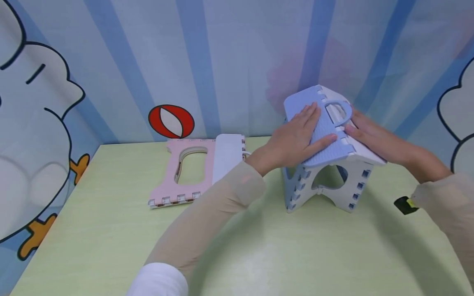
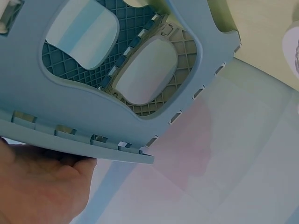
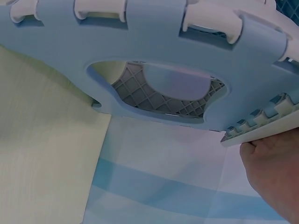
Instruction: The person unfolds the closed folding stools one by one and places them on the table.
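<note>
A blue and white folding stool (image 1: 329,158) stands on its legs at the right of the table, its two top panels sloping down from a raised middle ridge with a loop handle (image 1: 346,113). The left hand (image 1: 296,137) lies with extended fingers on the blue panel (image 1: 301,100). On the white panel (image 1: 364,150) rests the right hand (image 1: 381,137), its thumb near the handle. In the left wrist view the left hand (image 2: 44,186) is against the top panel's outer face. The right wrist view shows the right hand (image 3: 275,170) against the other panel, fingertips hidden.
A pink and white folded stool (image 1: 189,164) lies flat on the table (image 1: 122,230), left of the standing one, partly behind the left sleeve. Behind the table hangs a striped blue curtain (image 1: 237,74) with cartoon figures. A small black and yellow item (image 1: 405,205) is by the right cuff.
</note>
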The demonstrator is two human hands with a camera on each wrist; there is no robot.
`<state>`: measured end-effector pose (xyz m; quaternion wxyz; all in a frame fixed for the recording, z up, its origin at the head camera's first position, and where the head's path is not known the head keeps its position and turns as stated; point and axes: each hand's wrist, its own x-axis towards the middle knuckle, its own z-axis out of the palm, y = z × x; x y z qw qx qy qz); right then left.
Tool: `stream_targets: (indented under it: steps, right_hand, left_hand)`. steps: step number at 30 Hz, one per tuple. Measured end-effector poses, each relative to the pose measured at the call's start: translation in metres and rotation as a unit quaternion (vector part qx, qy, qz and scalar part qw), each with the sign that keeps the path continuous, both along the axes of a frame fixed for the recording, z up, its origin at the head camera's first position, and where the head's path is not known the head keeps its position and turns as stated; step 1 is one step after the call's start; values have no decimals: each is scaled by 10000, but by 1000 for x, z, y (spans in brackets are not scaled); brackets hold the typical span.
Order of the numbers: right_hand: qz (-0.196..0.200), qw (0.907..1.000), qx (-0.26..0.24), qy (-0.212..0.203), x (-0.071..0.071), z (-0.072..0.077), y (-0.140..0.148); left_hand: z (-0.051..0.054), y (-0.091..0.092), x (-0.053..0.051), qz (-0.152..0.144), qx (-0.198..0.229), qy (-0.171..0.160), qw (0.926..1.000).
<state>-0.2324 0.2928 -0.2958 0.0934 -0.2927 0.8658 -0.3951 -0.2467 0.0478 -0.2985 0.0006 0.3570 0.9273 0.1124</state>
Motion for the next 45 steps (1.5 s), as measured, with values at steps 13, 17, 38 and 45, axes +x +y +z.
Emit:
stream_targets:
  steps: [13,17,38,45]
  right_hand:
    - [-82,9997,183,140,1,1,-3]
    - [-90,9996,211,169,1,0,-3]
    - [-312,9975,583,250,0,3,1]
    - [-225,9972,653,290,1,2,0]
  left_hand:
    - [0,-1,0,-35,-200,72,9998]
    - [-1,-1,0,-43,-203,23,9998]
    - [2,1,1,-72,-344,71,9994]
    - [1,2,1,-60,-371,37,9993]
